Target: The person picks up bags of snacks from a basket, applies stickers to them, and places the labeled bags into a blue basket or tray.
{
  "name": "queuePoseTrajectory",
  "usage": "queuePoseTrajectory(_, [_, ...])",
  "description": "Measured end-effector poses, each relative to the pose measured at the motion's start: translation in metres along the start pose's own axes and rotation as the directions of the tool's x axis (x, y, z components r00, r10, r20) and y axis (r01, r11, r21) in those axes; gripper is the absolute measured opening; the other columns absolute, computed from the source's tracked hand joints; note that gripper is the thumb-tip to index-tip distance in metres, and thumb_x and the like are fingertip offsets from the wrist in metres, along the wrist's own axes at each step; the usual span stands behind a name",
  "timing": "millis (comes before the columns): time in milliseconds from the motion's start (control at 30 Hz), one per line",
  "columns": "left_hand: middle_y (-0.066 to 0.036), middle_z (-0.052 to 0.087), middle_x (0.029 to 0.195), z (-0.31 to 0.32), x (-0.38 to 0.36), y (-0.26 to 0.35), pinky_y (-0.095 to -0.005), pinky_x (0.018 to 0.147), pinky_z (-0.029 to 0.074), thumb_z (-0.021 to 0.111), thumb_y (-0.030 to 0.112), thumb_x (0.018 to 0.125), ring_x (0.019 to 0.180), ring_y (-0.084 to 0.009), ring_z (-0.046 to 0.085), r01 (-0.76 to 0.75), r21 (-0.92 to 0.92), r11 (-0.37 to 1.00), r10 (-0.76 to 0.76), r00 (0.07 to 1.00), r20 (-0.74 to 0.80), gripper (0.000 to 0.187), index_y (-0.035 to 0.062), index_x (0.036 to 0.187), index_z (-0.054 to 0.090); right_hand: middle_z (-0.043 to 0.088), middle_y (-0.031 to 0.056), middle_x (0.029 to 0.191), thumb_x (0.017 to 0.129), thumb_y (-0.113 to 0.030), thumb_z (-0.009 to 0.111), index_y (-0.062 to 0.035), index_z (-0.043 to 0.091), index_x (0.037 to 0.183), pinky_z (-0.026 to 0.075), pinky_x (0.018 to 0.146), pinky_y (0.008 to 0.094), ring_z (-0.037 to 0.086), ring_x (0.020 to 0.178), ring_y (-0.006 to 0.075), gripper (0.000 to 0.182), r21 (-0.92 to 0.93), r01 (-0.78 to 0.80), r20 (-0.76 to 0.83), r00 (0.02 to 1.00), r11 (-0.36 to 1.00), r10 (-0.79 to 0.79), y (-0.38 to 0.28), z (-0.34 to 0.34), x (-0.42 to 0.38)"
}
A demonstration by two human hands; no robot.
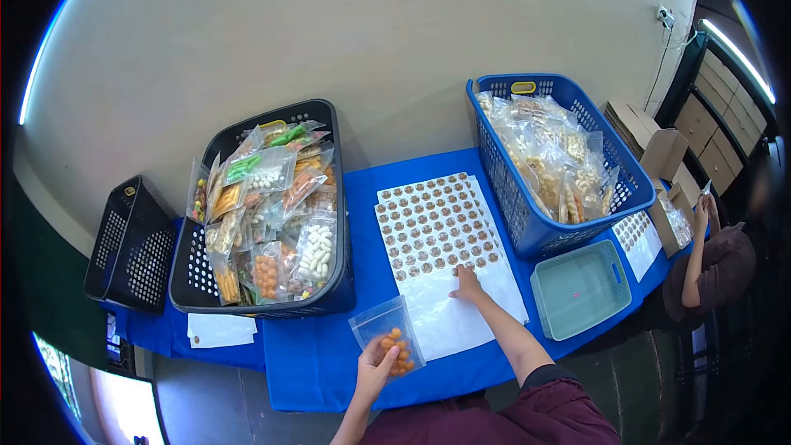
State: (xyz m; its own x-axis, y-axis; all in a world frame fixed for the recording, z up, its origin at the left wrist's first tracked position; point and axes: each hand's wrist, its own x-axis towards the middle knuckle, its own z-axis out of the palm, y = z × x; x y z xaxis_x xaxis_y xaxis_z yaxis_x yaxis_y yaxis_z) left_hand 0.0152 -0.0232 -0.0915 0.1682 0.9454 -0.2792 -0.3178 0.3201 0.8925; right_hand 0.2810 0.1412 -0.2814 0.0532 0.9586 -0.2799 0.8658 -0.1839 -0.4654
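On blue cloth (pixel 313 358), right hand (pixel 468 283) at round labels (pixel 432 230), print unreadable

my hands: 2, left hand (pixel 375 369) and right hand (pixel 467 283)
held zip bag (pixel 371 323): 1
orange balls (pixel 401 352): several, fingers hide some
black baskets (pixel 343 280): 2
blue basket (pixel 527 227): 1
packed bags (pixel 317 255) in baskets: loads, way too piled up to count lol
green tray (pixel 579 290): 1
round-sticker sheets (pixel 441 227): 2 at least, they overlap
co-worker (pixel 717 272): 1
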Motion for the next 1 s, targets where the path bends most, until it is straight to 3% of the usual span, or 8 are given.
queuePoseTrajectory(267, [-0.011, 0.057, 0.095, 0.002, 0.004, -0.002, -0.0324, 0.065, 0.054, 0.052, 0.01, 0.086, 0.082, -0.0171, 0.059, -0.021, -0.004, 1.0, 0.021, 1.0, 0.01, 0.029, 0.0004, 0.112, 0.045, 0.045, 0.0167, 0.097, 0.063, -0.018, 0.072, -0.0058, 0.052, 0.107, 0.041, 0.078, 0.041, 0.047, 0.091, 0.032, 0.05, 0.029, 0.183, -0.322, 0.932, 0.983, -0.164, 0.007, 0.019, -0.033])
queuePoseTrajectory(367, [-0.011, 0.057, 0.095, 0.003, 0.002, 0.001, -0.0329, 0.065, 0.054, 0.052, 0.01, 0.086, 0.082, -0.0173, 0.059, -0.022, -0.004, 1.0, 0.022, 1.0, 0.012, 0.029, 0.0003, 0.112, 0.045, 0.046, 0.0166, 0.094, 0.063, -0.016, 0.072, -0.0062, 0.052, 0.105, 0.041, 0.076, 0.0391, 0.048, 0.087, 0.0323, 0.047, 0.027, 0.208, -0.332, 0.925, 0.978, -0.187, 0.004, 0.021, -0.045])
queuePoseTrajectory(400, [-0.011, 0.057, 0.095, 0.003, 0.001, 0.002, -0.0327, 0.065, 0.054, 0.052, 0.01, 0.086, 0.082, -0.0173, 0.059, -0.019, -0.006, 1.0, 0.02, 1.0, 0.014, 0.029, 0.0004, 0.112, 0.045, 0.046, 0.0162, 0.092, 0.064, -0.011, 0.069, -0.0053, 0.054, 0.097, 0.042, 0.075, 0.039, 0.048, 0.086, 0.0316, 0.037, 0.033, 0.218, -0.351, 0.916, 0.975, -0.193, -0.001, 0.018, -0.051])
queuePoseTrajectory(533, [-0.011, 0.057, 0.095, -0.001, -0.002, 0.005, -0.0321, 0.064, 0.054, 0.052, 0.01, 0.086, 0.081, -0.0174, 0.059, 0.009, 0.007, 1.0, -0.009, 1.0, 0.027, 0.03, 0.0009, 0.113, 0.044, 0.047, 0.0137, 0.09, 0.067, -0.005, 0.064, -0.0038, 0.054, 0.088, 0.044, 0.069, 0.0349, 0.051, 0.08, 0.0259, 0.023, 0.234, 0.285, -0.445, 0.881, 0.929, -0.159, 0.005, 0.023, -0.048])
queuePoseTrajectory(600, [-0.011, 0.057, 0.095, -0.002, 0.0, 0.0, -0.0313, 0.063, 0.054, 0.052, 0.01, 0.086, 0.08, -0.0178, 0.059, -0.017, -0.011, 1.0, 0.017, 1.0, 0.016, 0.029, 0.0009, 0.113, 0.044, 0.049, 0.0104, 0.084, 0.07, -0.003, 0.06, -0.0032, 0.054, 0.085, 0.045, 0.066, 0.0313, 0.052, 0.076, 0.0207, 0.016, 0.424, 0.323, -0.494, 0.865, 0.846, -0.082, 0.004, 0.017, -0.042])
queuePoseTrajectory(700, [-0.012, 0.057, 0.096, 0.001, 0.001, 0.001, -0.0308, 0.062, 0.054, 0.051, 0.01, 0.086, 0.081, -0.0188, 0.06, -0.039, 0.002, 0.999, 0.039, 0.999, -0.006, 0.029, 0.0008, 0.113, 0.043, 0.054, 0.0049, 0.074, 0.073, -0.005, 0.062, -0.0029, 0.055, 0.081, 0.044, 0.061, 0.0249, 0.051, 0.064, 0.0119, 0.011, 0.892, 0.114, -0.183, 0.976, 0.438, 0.12, -0.017, -0.023, -0.052])
queuePoseTrajectory(733, [-0.012, 0.057, 0.097, 0.003, 0.002, 0.003, -0.0307, 0.062, 0.054, 0.051, 0.01, 0.086, 0.082, -0.0192, 0.06, -0.042, 0.013, 0.999, 0.042, 0.999, -0.014, 0.03, 0.0007, 0.113, 0.043, 0.055, -0.0008, 0.068, 0.075, -0.008, 0.063, -0.0047, 0.056, 0.08, 0.041, 0.058, 0.02, 0.047, 0.057, 0.0056, 0.009, 0.943, 0.078, -0.143, 0.973, 0.324, 0.179, -0.038, -0.049, -0.067])
queuePoseTrajectory(1000, [-0.021, 0.051, 0.11, 0.035, 0.008, 0.011, -0.0389, 0.079, 0.05, 0.05, 0.005, 0.084, 0.099, -0.0299, 0.055, -0.06, -0.093, 0.994, 0.067, 0.995, 0.079, 0.042, 0.0048, 0.121, 0.03, 0.059, 0.001, 0.081, 0.079, -0.004, 0.058, -0.0005, 0.058, 0.098, 0.039, 0.06, 0.0177, 0.047, 0.064, 0.0047, 0.019, 0.971, 0.16, -0.154, 0.987, 0.177, -0.052, -0.088, -0.155, -0.141])
